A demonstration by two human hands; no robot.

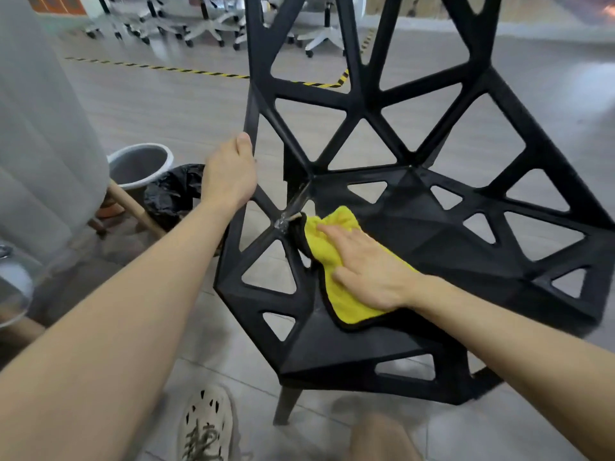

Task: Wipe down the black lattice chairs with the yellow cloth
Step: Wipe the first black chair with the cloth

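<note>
Left hand grips the black lattice chair by its left rim, right hand presses flat-fingered on the yellow cloth at the seat's near left; seat wiping apparently under way, backrest likely left to do.

No text can be read; the blurred orange panels perhaps carry some.

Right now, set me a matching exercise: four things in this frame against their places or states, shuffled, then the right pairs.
1. left hand
2. right hand
3. yellow cloth
4. grey bucket

A. lies on the seat of the black lattice chair
B. beside the black bin bag
C. grips the chair's side bar
D. presses flat on the cloth

Pairs: 1-C, 2-D, 3-A, 4-B.
</note>
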